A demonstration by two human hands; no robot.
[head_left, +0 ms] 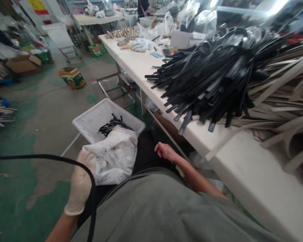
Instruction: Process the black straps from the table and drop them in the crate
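A white cloth [117, 154] lies on the lap [146, 148], draped over the near rim of a bin [91, 118]. The gloved left hand [79, 183] meets its left edge; the right hand [166, 151] curls loosely near the tabletop's [242, 168] edge. From here I can't tell whether either closes on anything. Floor [49, 134] spreads leftward.
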